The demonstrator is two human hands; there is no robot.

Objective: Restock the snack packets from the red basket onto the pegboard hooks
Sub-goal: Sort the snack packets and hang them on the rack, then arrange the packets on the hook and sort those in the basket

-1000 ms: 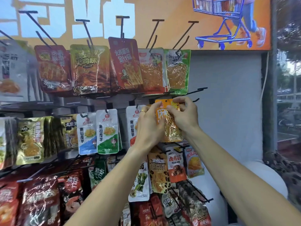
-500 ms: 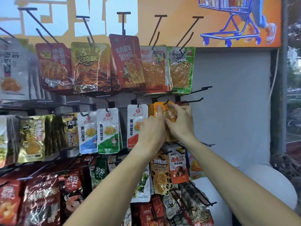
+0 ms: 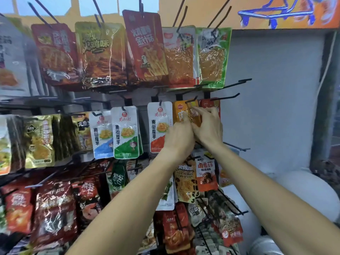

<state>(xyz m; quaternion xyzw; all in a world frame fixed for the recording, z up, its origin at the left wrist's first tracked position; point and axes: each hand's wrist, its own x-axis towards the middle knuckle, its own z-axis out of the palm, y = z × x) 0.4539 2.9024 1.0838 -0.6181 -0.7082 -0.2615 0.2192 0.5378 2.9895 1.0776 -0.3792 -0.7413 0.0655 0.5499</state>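
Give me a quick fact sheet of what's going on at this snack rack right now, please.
Place: pegboard rack of hanging snack packets
Left hand: holds the orange packet from the left
Right hand: pinches the same packet near its top
Orange packet: at the tip of a black hook, middle row; whether it is threaded on, cannot tell
Left neighbour: white packet with a red corner
Right neighbour: red packet, partly behind the right hand
Red basket: not in view

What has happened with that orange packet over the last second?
Both hands, left and right, carried the orange packet up and in toward the rack; its top now sits at a black hook. Both keep gripping it. The neighbouring white packet hangs unchanged.
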